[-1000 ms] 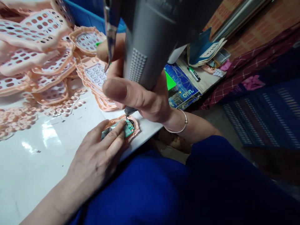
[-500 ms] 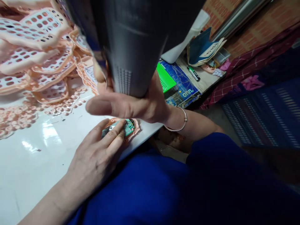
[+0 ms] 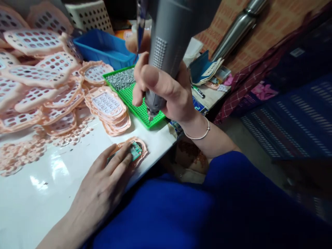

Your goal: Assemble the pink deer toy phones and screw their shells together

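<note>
Right hand (image 3: 166, 91) gripping grey screwdriver (image 3: 166, 45) over green tray (image 3: 135, 100), left hand (image 3: 103, 186) flat, pressing circuit board (image 3: 135, 151)

grey electric screwdriver (image 3: 168, 48) upright over green tray; green circuit board (image 3: 135, 151) flat in peach shell.

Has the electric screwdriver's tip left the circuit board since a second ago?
Yes. The screwdriver tip moved off the circuit board, up and away to the green tray.

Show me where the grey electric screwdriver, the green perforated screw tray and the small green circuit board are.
grey electric screwdriver (image 3: 166, 52), head view, on its textured grip.
green perforated screw tray (image 3: 135, 100), head view, on its bare perforated floor.
small green circuit board (image 3: 135, 151), head view, on its uncovered end beside the fingertips.
</note>
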The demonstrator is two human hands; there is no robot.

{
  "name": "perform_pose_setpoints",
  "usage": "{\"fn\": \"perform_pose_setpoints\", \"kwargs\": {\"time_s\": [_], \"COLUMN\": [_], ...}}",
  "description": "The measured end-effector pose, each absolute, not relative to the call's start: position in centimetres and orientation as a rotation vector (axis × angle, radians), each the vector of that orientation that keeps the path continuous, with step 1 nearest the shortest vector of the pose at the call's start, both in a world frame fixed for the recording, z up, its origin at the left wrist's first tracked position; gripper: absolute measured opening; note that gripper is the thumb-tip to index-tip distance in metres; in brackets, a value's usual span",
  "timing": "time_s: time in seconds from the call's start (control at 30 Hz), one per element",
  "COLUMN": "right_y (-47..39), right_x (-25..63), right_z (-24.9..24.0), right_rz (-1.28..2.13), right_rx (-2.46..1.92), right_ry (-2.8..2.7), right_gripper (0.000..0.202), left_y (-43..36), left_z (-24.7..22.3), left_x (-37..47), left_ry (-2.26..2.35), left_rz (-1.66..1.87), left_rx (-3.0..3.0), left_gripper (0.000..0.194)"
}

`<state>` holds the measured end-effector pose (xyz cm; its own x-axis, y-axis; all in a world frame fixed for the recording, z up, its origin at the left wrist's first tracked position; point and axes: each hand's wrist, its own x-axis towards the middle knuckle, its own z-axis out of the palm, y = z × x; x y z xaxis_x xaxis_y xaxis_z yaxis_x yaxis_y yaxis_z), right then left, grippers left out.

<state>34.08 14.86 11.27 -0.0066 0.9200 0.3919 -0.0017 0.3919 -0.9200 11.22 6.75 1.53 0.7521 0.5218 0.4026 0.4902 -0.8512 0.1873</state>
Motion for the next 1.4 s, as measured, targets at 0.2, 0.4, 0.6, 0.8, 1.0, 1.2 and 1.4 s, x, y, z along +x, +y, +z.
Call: {"fn": "perform_pose_setpoints", "kwargs": {"time_s": [0.2,0.4,0.6,0.8,1.0,1.2,1.4], "right_y": [15.9,15.9,16.5,16.4,16.9,14.4,11.2], "right_x": [37.0,37.4,37.6,37.7,37.6,34.1,29.6], "right_z": [9.4,7.8,6.9,6.8,7.0,10.6,12.4], "right_rz": [0.699,0.712,0.685,0.713,0.645,0.605,0.817], "right_rx": [-1.01,-1.001,-0.836,-0.95,-0.977,-0.829,-0.757], "right_ry": [-1.323,-1.258,-1.251,-1.23,-1.304,-1.282,-1.319], "right_gripper": [0.048,0.048,0.031,0.038,0.055,0.043,0.06], "left_y": [6.1,6.1,6.4,6.2,6.1,5.9,6.4], "left_z": [0.7,1.6,1.9,1.3,0.5,0.9,2.9], "left_x": [9.9,10.3,10.1,10.2,10.5,10.9,9.6], "left_ry": [1.015,0.962,0.927,1.006,1.007,0.997,1.1], "left_rz": [0.734,0.652,0.622,0.7,0.82,0.803,0.86], "left_rx": [2.617,2.61,2.615,2.561,2.558,2.524,2.323], "left_gripper": [0.052,0.053,0.054,0.049,0.046,0.038,0.033]}}
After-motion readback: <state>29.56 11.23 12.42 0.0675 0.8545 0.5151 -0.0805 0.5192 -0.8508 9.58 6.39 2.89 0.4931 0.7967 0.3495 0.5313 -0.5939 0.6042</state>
